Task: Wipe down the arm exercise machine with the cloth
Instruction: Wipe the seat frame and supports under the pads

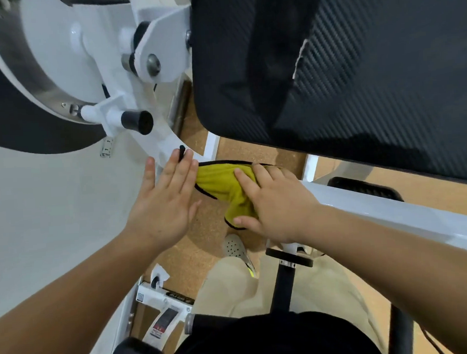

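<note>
A speckled cork-brown floor [199, 260] runs under the white-framed arm exercise machine [391, 212], with a pale wall to the left and a big black textured pad [356, 62] filling the upper right. The cloth [222, 185], yellow with a thin black hem, sits bunched at the near end of the machine's white beam, just below the pad and beside the curved white plate that carries a black-tipped pin knob [137, 121]. The right hand [274, 204] lies over the cloth with its fingers bent across the top and the thumb tucked under the lower hem, so it both grips the cloth and presses it to the metal. The left hand [160, 202] is spread flat with straight fingers and holds nothing; its fingertips reach the edge of the curved plate, but I cannot tell whether they touch it. The cloth looks light, soft and limp. It will fold and slide under the palm, so it is best held as a wad with the thumb pinning the hem and kept from trailing loose. The painted frame looks hard, smooth and rigid, and should take firm pressure. The pad's ribbed cover will likely drag on the fabric more. The protruding knob and bolts could snag a loose corner.
</note>
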